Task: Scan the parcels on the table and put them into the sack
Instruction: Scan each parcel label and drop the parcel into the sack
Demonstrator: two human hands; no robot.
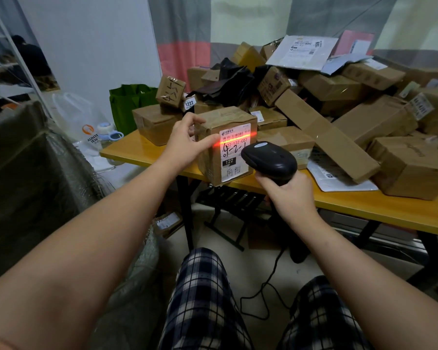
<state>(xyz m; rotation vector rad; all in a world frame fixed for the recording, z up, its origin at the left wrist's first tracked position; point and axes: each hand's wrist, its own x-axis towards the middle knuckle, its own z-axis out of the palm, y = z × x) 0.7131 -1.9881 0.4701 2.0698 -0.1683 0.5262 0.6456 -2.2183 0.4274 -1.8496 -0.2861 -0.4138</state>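
My left hand (pixel 187 142) grips the left side of a brown cardboard parcel (pixel 210 157), holding it upright at the near edge of the yellow table (pixel 364 208). Its white shipping label faces me. A red scan line runs across the barcode at the label's top. My right hand (pixel 288 195) grips the handle of a black barcode scanner (pixel 269 159), whose head points at the label from the right. The woven sack (pixel 48 178) stands open at my left, beside the table.
Several cardboard boxes (pixel 352 122) and grey mailers lie heaped over the table's back and right. A green bag (pixel 129 102) and a white plastic bag (pixel 84 122) sit past the table's left end. The scanner cable (pixel 271 281) trails on the floor between my knees.
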